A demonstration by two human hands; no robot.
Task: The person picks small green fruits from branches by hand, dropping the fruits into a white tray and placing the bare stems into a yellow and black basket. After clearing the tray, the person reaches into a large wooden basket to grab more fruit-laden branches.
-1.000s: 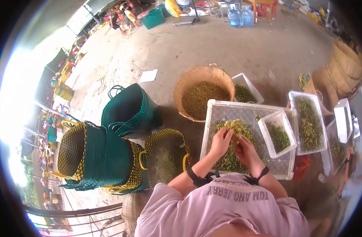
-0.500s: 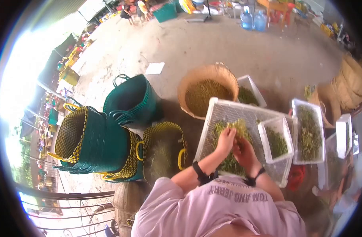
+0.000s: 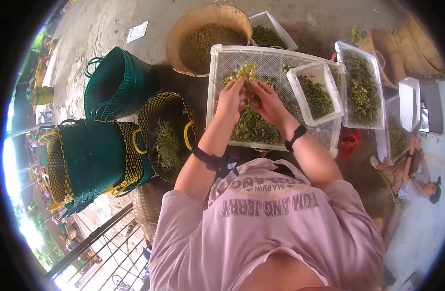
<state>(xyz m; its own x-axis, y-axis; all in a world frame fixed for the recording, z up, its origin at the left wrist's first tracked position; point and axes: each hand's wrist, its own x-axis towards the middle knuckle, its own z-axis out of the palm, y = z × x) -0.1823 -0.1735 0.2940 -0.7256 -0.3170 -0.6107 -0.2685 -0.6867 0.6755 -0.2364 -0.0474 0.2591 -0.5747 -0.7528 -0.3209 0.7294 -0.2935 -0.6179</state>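
Fingers (image 3: 240, 83) of the left hand (image 3: 233, 100) are pinched together on the near end of a green cluster; those of the right hand (image 3: 267, 103) curl against its near right side, though whether they grip it cannot be told. Both hands are raised over a white mesh tray (image 3: 232, 57), the broadest object at centre. To the left stands a stack of green woven baskets (image 3: 96, 153), with a single green basket (image 3: 141, 80) beyond it. A tan wicker basket (image 3: 176, 52), holding many small round fruits, stands just past the tray's far left corner. Between the stack and the tray is a yellow-and-black basket (image 3: 177, 100) with loose green stems (image 3: 168, 146) inside. A long white box (image 3: 366, 126) lies just beside the tray on the right, filled with similar produce. Within the tray, a smaller white box (image 3: 297, 99) (set askew, its own fruits visible) occupies the right side. A loose heap of green fruits (image 3: 254, 128) spreads near and below the hands. Smallest, the held cluster (image 3: 248, 71) consists of round, pale green fruits.
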